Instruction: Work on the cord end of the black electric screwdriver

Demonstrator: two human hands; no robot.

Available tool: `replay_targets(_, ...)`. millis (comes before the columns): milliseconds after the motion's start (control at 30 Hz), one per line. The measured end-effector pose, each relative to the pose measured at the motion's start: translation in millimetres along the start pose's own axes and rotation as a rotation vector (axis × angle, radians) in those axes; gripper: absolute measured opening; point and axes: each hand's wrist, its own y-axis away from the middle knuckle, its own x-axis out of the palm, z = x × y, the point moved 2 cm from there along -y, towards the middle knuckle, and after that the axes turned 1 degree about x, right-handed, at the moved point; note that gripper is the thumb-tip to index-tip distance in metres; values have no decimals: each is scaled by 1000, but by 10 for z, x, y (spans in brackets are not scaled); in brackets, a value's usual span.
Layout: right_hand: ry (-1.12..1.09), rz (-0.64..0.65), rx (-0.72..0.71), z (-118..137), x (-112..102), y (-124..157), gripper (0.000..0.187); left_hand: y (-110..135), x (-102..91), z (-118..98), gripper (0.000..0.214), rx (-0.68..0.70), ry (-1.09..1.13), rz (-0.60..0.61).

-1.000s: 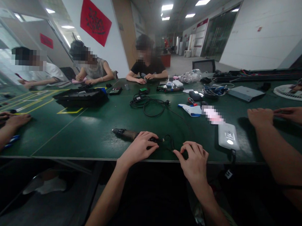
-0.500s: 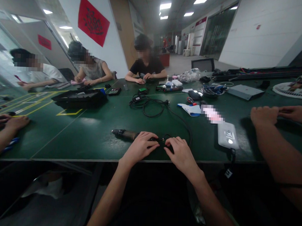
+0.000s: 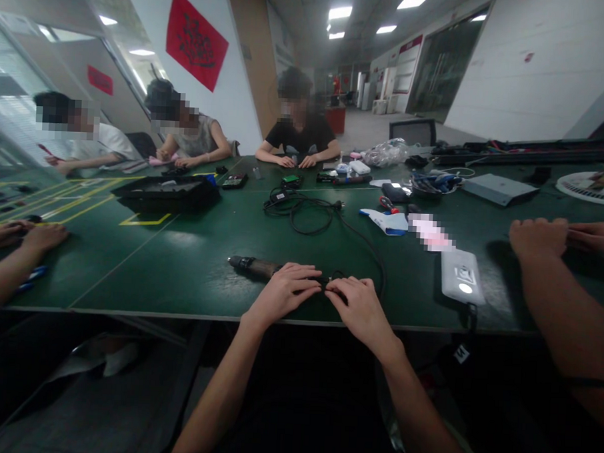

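Green worktable (image 3: 180, 268) in bright open office, left hand (image 3: 285, 290) spread over dark tool (image 3: 253, 267), right hand (image 3: 357, 307) pinching its cable (image 3: 379, 262)

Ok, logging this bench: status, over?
Left hand laid over power tool, flat on table. Right hand at its cable end, grip unclear. White device lies apart, right.

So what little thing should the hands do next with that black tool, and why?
Probably keep the left hand pressing the tool steady and let the right hand gently work the cord end at the joint. The tool lies flat on the table, the left hand covers its rear, and the right fingertips sit just where the cord meets it.
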Motion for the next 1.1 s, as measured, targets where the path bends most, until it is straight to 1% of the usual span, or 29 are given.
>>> replay_targets(100,-18,-29,98,21,43,-20,11,2,-8,2,18,-34,31,-5)
replay_targets(167,-3,-40,168,47,63,-35,11,1,-36,-5,25,-78,34,-4)
replay_targets(267,37,-44,232,103,92,-55,12,-6,-86,-23,29,-102,-36,22)
replay_targets(400,108,-58,225,161,132,-64,15,-25,-98,-47,24,-98,-139,65)
replay_targets(567,130,-88,218,158,144,-46,14,-38,-61,-66,21,-99,-200,61)
replay_targets(667,129,-108,221,155,136,-35,14,-35,-51,-60,19,-84,-215,57)
replay_targets(867,151,-117,179,174,139,-16,15,-28,-29,-38,18,-61,-244,52)
replay_targets(1100,157,-118,170,172,153,-5,15,-60,3,-86,20,-42,-232,75)
